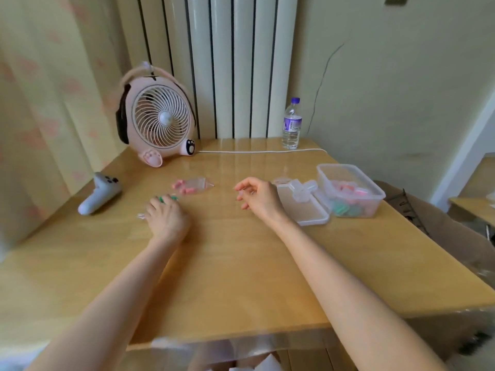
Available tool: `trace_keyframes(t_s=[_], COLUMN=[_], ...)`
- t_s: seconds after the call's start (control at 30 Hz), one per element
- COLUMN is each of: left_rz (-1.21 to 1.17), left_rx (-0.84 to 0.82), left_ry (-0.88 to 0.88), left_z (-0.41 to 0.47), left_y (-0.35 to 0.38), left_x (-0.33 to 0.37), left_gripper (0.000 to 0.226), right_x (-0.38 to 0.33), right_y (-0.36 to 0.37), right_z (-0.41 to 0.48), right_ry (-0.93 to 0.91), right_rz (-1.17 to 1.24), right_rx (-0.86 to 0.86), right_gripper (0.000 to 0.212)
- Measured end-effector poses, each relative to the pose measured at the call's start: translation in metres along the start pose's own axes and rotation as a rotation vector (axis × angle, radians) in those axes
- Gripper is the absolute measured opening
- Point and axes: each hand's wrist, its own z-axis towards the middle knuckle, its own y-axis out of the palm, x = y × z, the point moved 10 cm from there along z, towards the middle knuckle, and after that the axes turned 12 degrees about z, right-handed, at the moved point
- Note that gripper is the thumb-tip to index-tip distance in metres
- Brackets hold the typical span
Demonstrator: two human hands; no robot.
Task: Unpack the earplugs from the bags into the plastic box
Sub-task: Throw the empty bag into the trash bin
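left hand (166, 218) grips green earplug bag (171, 197); right hand (259, 197) grip loose; bottle label (292, 124) unreadable.

**Counted inventory.** We count two hands, the left hand (166, 218) and the right hand (258, 196). There are two bags. One bag of green earplugs (167, 198) lies under the left hand's fingers, and one bag of pink earplugs (192, 185) lies just beyond that hand. One plastic box (371, 182) stands right of the right hand, with one lid (302, 210) between hand and box. The loose earplugs (345, 202) in the box, pink and green, are too blurred for us to count, as are those in the bags. We also count one controller (97, 195) left of the left hand, one fan (163, 121) beyond it, one water bottle (292, 127) beyond the right hand, one white cable (254, 151) and one table (241, 263).
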Motion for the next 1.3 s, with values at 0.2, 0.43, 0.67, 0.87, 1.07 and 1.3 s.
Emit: trace_keyframes(t_s=[0.2, 0.43, 0.67, 0.87, 1.07, 1.3], left_rz=[0.177, 0.035, -0.687, -1.013, -1.128, -1.050], left_rx=[0.040, 0.321, 0.082, -0.284, -0.389, -0.474], left_ry=[0.037, 0.359, 0.746, 0.450, 0.376, 0.370], left_z=[0.007, -0.011, -0.062, -0.047, -0.049, -0.051], left_y=[-0.007, -0.044, -0.045, -0.019, -0.017, -0.010], left_x=[-0.005, 0.030, 0.086, 0.073, 0.070, 0.070], left_gripper=[0.034, 0.017, 0.019, 0.014, 0.013, 0.020], right_x=[0.020, 0.019, 0.001, 0.013, 0.005, 0.001], right_y=[0.007, 0.014, 0.028, 0.008, 0.015, 0.017], right_z=[-0.007, -0.013, -0.022, -0.018, -0.024, -0.024], right_ry=[0.052, -0.054, -0.157, 0.080, 0.126, 0.108], right_rz=[0.038, -0.037, -0.084, 0.443, 0.538, 0.545], right_rx=[-0.012, -0.062, -0.139, -0.058, -0.147, -0.186], right_gripper=[0.028, 0.032, 0.039, 0.019, 0.003, 0.013])
